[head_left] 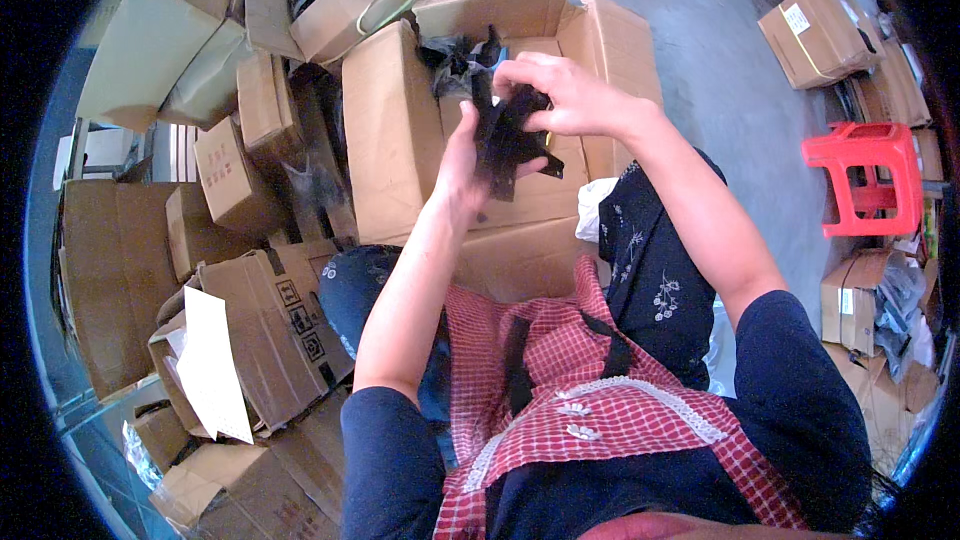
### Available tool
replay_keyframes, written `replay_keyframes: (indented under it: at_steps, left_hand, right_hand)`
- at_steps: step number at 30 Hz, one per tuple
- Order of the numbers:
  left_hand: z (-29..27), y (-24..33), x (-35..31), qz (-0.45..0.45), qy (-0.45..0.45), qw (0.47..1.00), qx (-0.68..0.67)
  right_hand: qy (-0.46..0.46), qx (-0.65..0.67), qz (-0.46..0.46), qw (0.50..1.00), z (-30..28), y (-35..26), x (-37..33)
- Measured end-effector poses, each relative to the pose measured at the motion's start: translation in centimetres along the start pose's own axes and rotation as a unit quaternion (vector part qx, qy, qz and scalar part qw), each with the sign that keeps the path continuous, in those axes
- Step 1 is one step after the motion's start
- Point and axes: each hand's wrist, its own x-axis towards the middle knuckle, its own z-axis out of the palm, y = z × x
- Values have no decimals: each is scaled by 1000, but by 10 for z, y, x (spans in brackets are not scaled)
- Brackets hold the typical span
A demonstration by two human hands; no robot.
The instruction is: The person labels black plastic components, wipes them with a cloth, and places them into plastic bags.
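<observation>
Fingers of the left hand wrap a thin, black, angular-edged bundle: thumb up on the near side, fingertips showing past its right edge. Fingers of my right hand are curled at its upper right, seemingly pinching; exact contact hidden. Material uncertain, film, cloth or thin plastic; motion blur hides the surface.

Handling, judged: light, little load on the wrists. Likely pliable, with loose corners that could slide over one another or catch. Fragility: cannot tell. Best hold: left palm under the middle, right thumb and fingertip on a single upper corner, light pressure.

Position: bundle is above the mouth of an open, brown, corrugated cardboard box. Just beyond my left thumb, a crumpled black-and-translucent-grey tangle; whether it touches the bundle, cannot tell.

Further out: dark trousers with white floral sprigs either side of the box, brown cartons heaped left, red plastic stool at right.
</observation>
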Motion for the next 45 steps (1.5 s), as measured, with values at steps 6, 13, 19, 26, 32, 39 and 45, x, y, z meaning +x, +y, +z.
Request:
replay_keyframes:
  at_steps: [6, 13, 19, 26, 32, 39, 45]
  left_hand:
    - [25, 3, -20, -56, 56, 995, 61]
    - [21, 16, -24, 18, 96, 988, 118]
    - [17, 17, -16, 172, 91, 978, 80]
    - [30, 27, -26, 189, 57, 979, 57]
    - [31, 31, -30, 211, 37, 977, 13]
    - [18, 35, -27, 238, -8, 971, 16]
    - [27, 41, -36, 235, -8, 972, -16]
  right_hand:
    - [-81, 212, 124, 966, -12, 10, -7]
    - [47, 432, 246, 866, -28, 15, -10]
    - [39, 481, 282, 829, -14, 4, 0]
    - [65, 545, 285, 785, -9, -2, 8]
    - [51, 583, 265, 767, -5, 13, 5]
    - [-4, 608, 224, 762, -5, 1, 8]
    - [-5, 619, 228, 752, -4, 4, 12]
